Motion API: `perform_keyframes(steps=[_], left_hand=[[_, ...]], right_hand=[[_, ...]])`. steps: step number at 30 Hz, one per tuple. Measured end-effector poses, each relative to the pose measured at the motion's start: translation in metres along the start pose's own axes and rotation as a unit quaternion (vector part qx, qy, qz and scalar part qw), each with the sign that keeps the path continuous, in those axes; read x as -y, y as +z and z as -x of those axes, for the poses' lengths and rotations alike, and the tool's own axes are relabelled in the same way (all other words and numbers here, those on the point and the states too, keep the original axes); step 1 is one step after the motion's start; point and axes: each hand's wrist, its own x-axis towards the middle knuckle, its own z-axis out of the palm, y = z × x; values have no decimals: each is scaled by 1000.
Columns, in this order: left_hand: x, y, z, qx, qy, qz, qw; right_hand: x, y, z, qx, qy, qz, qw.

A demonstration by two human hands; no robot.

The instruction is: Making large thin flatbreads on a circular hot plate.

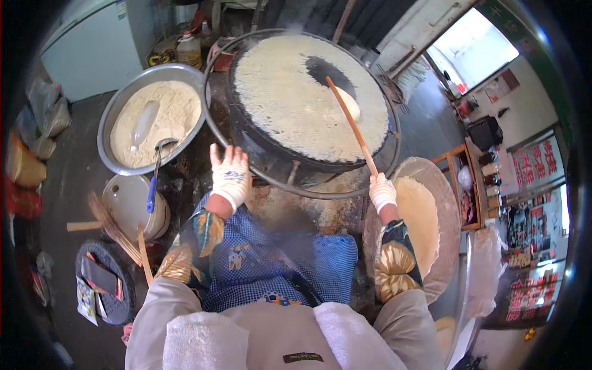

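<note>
My right hand, in a white glove, grips a long flat wooden stick. The stick reaches over a large round griddle, its far part lying beside a pale lump of dough. A thin layer of pale batter covers most of the griddle, with one dark bare patch near the lump. My left hand, gloved too, has its fingers spread and holds nothing; it is close to the metal ring around the griddle. Whether it touches the ring, I cannot tell.
Left stands a metal basin of pale flour-like stuff with a blue-handled ladle. Below it are a lidded bucket, a straw brush and a round stool. At right, a thin flatbread lies on a round tray.
</note>
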Motion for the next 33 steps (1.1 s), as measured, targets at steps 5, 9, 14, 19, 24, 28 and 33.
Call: perform_keyframes(steps=[5,9,14,19,24,28,33], left_hand=[[50,22,-13,-19,-23,0,1000],[77,25,-49,80,-86,-50,992],[49,-27,-38,23,-78,-42,996],[-72,-42,6,-29,148,136,979],[-93,-24,30,16,158,115,981],[-50,-11,30,4,151,29,988],[-16,-19,24,-2,114,27,993]], right_hand=[[32,-19,23,56,-61,2,997],[-9,-8,4,2,-17,-46,999],[27,-22,22,44,-80,-47,995],[5,-15,12,24,-27,-83,996],[21,-21,31,56,-57,-78,994],[11,-29,24,47,-6,-93,995],[6,-26,44,77,-95,-71,990]])
